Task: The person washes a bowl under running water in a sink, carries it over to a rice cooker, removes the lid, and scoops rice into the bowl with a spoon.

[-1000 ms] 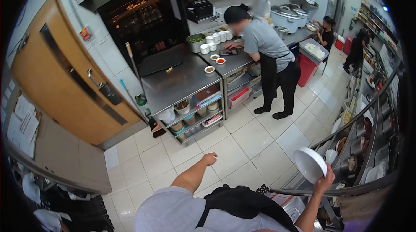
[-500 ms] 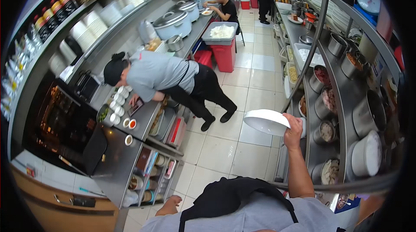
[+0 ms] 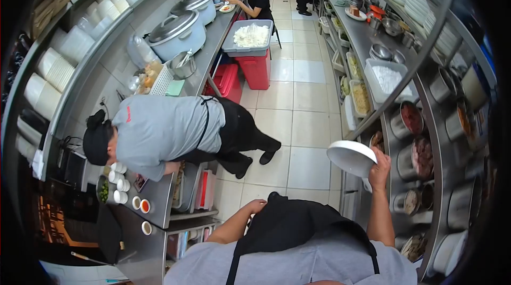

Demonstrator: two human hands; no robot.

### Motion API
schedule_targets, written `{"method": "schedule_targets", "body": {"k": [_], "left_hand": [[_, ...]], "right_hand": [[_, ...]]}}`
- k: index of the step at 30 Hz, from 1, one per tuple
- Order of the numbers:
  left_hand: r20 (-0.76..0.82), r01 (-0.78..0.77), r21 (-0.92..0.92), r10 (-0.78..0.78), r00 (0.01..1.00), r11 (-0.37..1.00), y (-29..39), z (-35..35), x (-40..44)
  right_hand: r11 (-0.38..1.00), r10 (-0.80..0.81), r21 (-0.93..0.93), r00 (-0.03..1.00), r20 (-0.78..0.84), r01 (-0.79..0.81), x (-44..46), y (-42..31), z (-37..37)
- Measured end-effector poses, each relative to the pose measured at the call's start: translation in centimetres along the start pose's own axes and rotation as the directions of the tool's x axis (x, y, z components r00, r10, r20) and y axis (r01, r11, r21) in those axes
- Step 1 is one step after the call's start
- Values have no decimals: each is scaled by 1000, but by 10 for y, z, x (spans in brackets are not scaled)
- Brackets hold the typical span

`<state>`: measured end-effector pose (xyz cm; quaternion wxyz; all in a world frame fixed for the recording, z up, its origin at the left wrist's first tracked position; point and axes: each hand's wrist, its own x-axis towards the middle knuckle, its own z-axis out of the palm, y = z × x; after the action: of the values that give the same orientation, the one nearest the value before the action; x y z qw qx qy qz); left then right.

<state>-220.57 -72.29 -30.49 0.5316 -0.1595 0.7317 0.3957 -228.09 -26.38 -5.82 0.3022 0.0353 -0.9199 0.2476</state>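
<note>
My right hand (image 3: 380, 170) is closed on the rim of a white bowl (image 3: 352, 158), which is tilted on its side beside the right-hand shelving. My left hand (image 3: 256, 207) hangs low next to my black apron (image 3: 290, 226). Its fingers are loosely stretched and nothing shows in them. Metal pots with food, among them one of red food (image 3: 411, 117) and one of pale pink pieces (image 3: 422, 158), stand on the shelf right of the bowl.
A co-worker in a grey shirt (image 3: 165, 128) bends over the left counter (image 3: 154, 216), by several small white cups (image 3: 121, 185). Ahead runs the tiled aisle (image 3: 308, 168). A grey tub (image 3: 247, 40) tops a red bin (image 3: 253, 72). Two more people are farther back.
I have moved forward along the aisle, and the bin and co-worker appear closer. The bowl stays in my right hand, its opening turned more into view. My left hand has come nearer the apron.
</note>
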Motion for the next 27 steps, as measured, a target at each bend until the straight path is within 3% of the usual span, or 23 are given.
{"method": "schedule_targets", "body": {"k": [2,5,8,11,12,14,15,19,24,27], "left_hand": [[138,-67,62,58,989,996,47,-19,22],[188,-217,162,186,964,963,86,-45,58],[102,-345,256,330,939,903,118,-84,102],[-146,-440,452,551,822,776,153,-134,162],[-198,-351,421,463,864,836,204,-153,136],[-158,-465,469,590,792,750,247,-165,164],[-136,-462,415,555,820,784,266,-161,170],[-138,-388,24,387,912,921,327,-142,184],[-215,-324,-306,267,939,895,375,-167,198],[-227,-307,-464,223,948,831,382,-198,218]], "right_hand": [[998,47,-44,999,-9,-48,23,21,10],[988,154,-17,987,-48,-155,57,49,30],[990,139,-21,988,-66,-141,103,75,59],[971,219,92,976,16,-219,152,123,113],[977,194,89,981,14,-194,168,154,140],[964,143,214,986,86,-158,228,153,170],[981,146,111,982,120,-159,246,175,192],[990,1,135,978,210,-30,365,183,253],[957,-155,269,975,161,108,493,150,327],[936,-152,343,970,192,79,547,133,390]]}}
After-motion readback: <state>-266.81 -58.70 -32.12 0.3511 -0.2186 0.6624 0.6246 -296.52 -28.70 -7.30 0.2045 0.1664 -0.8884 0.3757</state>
